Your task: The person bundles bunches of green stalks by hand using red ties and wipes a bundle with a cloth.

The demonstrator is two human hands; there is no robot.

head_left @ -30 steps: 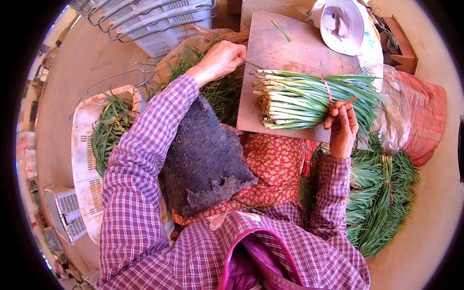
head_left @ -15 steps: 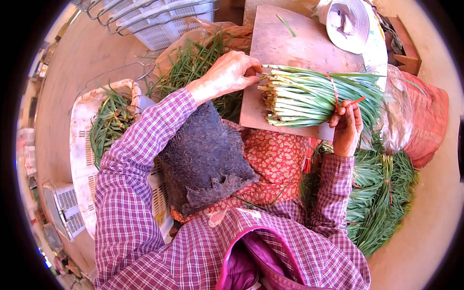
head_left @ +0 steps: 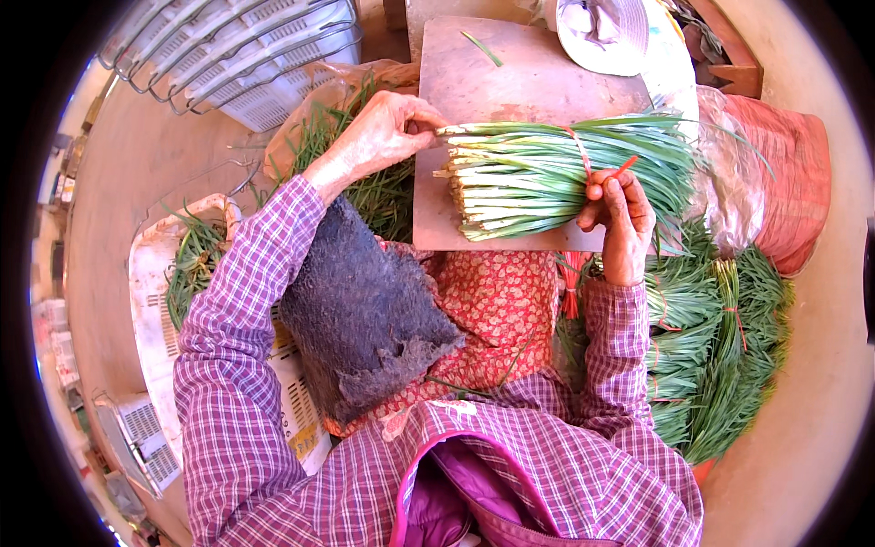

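A thick bundle of garlic chives point(head_left: 519, 182) lies across a board, its pale cut ends to the left and green leaves to the right. A red tie point(head_left: 578, 150) circles the bundle. With bent, closed fingers, my left hand point(head_left: 387, 132) pinches at the pale end of a stalk on the bundle's far left corner; the fingertips partly hide it. Against the bundle's near right side, my right hand point(head_left: 622, 219) has thumb and fingers closed on the tie, whose loose red end sticks out above them.
The board point(head_left: 510, 82) carries one loose leaf. A pale hat point(head_left: 602, 36) lies at its far right. More tied chives point(head_left: 702, 365) are piled to my right, near a red sack point(head_left: 775, 182). Left are a white basket point(head_left: 150, 273) of greens and a wire rack point(head_left: 228, 46). Dark cloth point(head_left: 355, 301) covers my lap.
The whole view has shifted, so the board and bundle appear farther left. Both hands stay at the same parts of the bundle, with the right fingers still at the tie.
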